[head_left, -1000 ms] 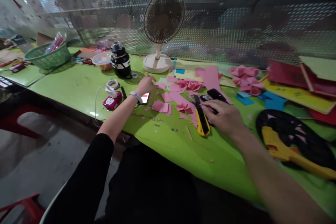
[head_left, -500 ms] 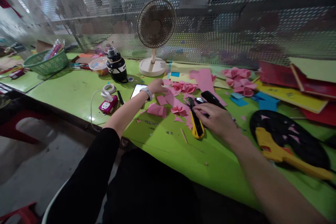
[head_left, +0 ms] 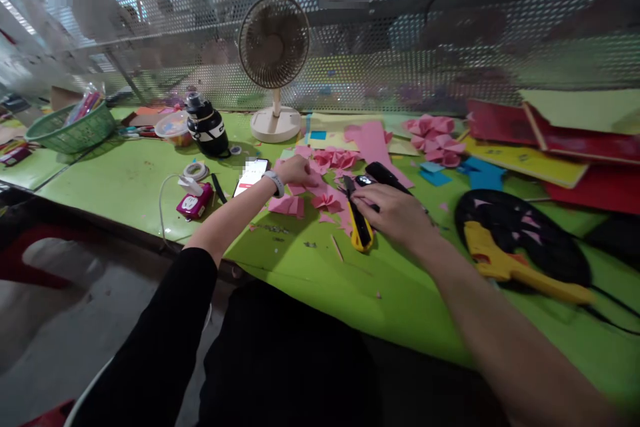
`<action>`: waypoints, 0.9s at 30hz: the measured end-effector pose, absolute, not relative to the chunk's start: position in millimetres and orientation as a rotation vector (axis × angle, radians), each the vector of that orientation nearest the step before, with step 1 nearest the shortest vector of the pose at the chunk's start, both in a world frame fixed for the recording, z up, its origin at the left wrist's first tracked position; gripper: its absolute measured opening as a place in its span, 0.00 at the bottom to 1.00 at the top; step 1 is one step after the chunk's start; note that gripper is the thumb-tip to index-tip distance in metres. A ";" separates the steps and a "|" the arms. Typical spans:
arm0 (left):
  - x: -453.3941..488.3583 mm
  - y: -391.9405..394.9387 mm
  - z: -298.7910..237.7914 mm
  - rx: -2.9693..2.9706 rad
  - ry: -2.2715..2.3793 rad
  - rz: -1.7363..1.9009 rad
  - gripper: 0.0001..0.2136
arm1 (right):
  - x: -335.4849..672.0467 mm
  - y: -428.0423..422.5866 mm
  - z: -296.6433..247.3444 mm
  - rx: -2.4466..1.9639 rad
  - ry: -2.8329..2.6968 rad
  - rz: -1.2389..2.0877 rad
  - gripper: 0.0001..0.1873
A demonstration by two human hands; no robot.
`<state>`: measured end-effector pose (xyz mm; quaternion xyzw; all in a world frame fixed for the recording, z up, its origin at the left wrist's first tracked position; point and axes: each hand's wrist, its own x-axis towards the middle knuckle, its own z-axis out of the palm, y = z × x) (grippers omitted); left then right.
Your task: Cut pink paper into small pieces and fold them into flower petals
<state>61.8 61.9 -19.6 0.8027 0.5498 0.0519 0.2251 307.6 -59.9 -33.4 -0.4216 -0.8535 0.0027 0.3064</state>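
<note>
My left hand, with a white watch on the wrist, lies curled on a scatter of pink paper pieces and folded pink flowers; its fingers close on one pink piece. My right hand rests on the green table, fingers bent over the near end of a black object. A yellow utility knife lies just left of that hand, touching its thumb side. A phone with a lit screen sits beside my left wrist.
A desk fan, a black bottle, a tape roll, a pink charger and a green basket stand to the left. A yellow glue gun lies on a black mat at the right. Perforated screen behind.
My left hand has moved right from beside the phone onto the pink pieces and curled. The right hand stays at the black object. The view has drifted right.
</note>
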 end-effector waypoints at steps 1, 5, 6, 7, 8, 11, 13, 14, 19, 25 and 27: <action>63.2 61.1 -19.9 2.171 1.505 0.150 0.19 | 307.1 -59.1 -33.7 -1.129 -2.250 0.004 0.15; 65.0 60.5 -21.6 2.083 1.476 0.392 0.12 | 305.3 -54.1 -39.2 -1.269 -2.268 0.024 0.15; 64.7 60.5 -22.6 2.065 1.466 0.490 0.11 | 304.6 -53.2 -40.9 -1.322 -2.294 0.042 0.15; 64.3 60.5 -23.9 2.048 1.455 0.584 0.12 | 303.8 -52.6 -42.4 -1.375 -2.325 0.063 0.16; 63.9 60.3 -25.4 2.032 1.450 0.672 0.12 | 302.7 -52.4 -43.5 -1.424 -2.359 0.087 0.17; 63.4 59.2 -30.1 1.997 1.449 0.872 0.14 | 299.4 -54.1 -42.9 -1.529 -2.431 0.168 0.23; 63.3 58.8 -31.4 1.940 1.441 0.982 0.13 | 297.5 -56.5 -39.3 -1.612 -2.437 0.235 0.26; 62.9 59.0 -31.0 1.898 1.422 1.039 0.12 | 296.7 -57.8 -36.8 -1.664 -2.423 0.264 0.27; 51.2 66.5 -18.2 1.613 1.245 1.330 0.11 | 295.9 -62.9 -24.9 -1.835 -2.382 0.302 0.26; 26.3 70.7 2.0 1.317 1.098 1.715 0.12 | 302.8 -63.0 -20.4 -1.914 -2.357 0.222 0.22; 19.5 66.7 5.2 1.252 1.112 1.759 0.11 | 306.1 -63.0 -20.9 -1.938 -2.367 0.214 0.22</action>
